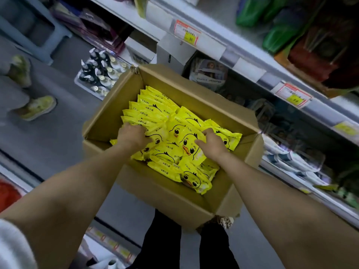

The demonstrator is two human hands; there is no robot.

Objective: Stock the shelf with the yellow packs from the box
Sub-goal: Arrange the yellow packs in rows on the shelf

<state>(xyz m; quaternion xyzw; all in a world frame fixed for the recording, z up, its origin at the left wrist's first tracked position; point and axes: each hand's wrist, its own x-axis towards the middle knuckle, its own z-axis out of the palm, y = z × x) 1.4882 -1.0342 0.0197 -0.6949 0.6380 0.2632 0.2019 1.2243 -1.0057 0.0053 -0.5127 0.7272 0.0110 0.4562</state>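
**Both hands in the box, on the packs**

Grips a clump of packs [153, 111] with the left hand [134, 136], fingers curled down over the near end of the row that stands on edge along the box's left side. Pinches one duck-faced pack [189, 144] with the right hand [212, 142], thumb on its printed face, fingers curled over its right edge. Holds the two hands apart, with more packs lying flat and loose between and below them. Leans over the box [174, 199], brown cardboard, flaps open, about half full, with black-trousered legs [161, 241] below its near corner. Stands just beside the shelf [213, 45] on the right, with price tags [187, 33] on its rail and green bags [252, 12] above. Shows, past the box on the left, bottles [99, 74], grey floor [58, 133] and someone's yellow-green shoes [37, 107].
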